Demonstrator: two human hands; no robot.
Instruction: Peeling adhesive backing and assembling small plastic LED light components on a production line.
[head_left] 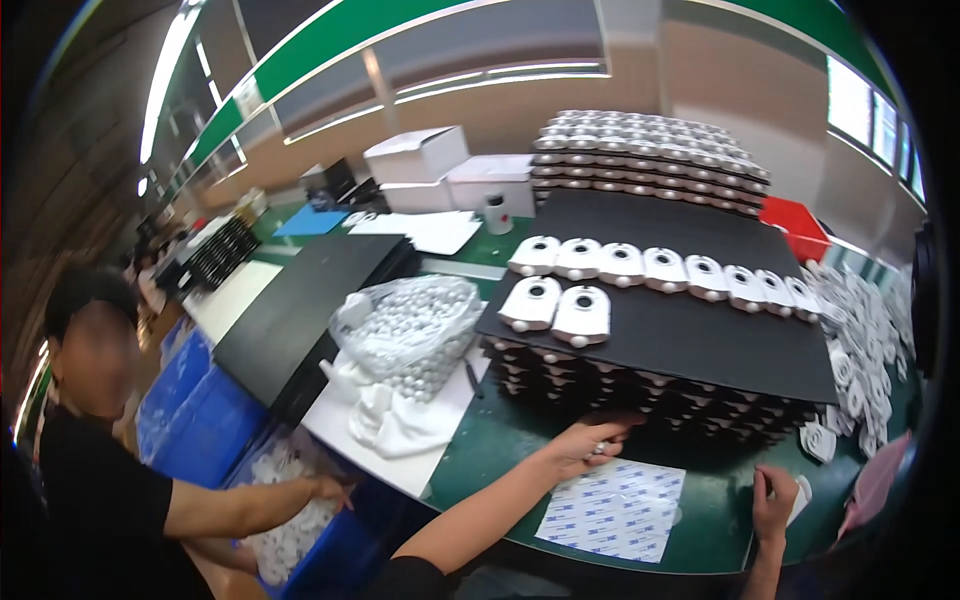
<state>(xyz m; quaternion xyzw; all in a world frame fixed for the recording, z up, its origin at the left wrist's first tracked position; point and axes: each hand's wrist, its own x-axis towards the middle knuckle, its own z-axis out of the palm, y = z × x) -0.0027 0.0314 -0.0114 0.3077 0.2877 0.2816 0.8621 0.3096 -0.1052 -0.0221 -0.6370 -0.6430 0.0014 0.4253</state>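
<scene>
My left hand (585,447) is at the near side of the black tray stack, fingers curled. A small shiny round piece (600,447) shows at them, too small to name surely. At the table's near right, my right hand (773,503) is closed at the edge of a flat white piece (800,497), mostly hidden by the fingers. A sheet with blue print (612,510) lies between my hands. Beyond, white rounded housings (581,314) with dark round centres stand on the top black tray (690,350), several in a back row and two in front.
Loose white parts (865,350) are heaped at the right, beside a red bin (795,228). A clear bag of small balls (410,325) and a white cloth (395,420) lie left of the stack. At far left, a co-worker (110,470) reaches into a blue crate (325,560) of white parts.
</scene>
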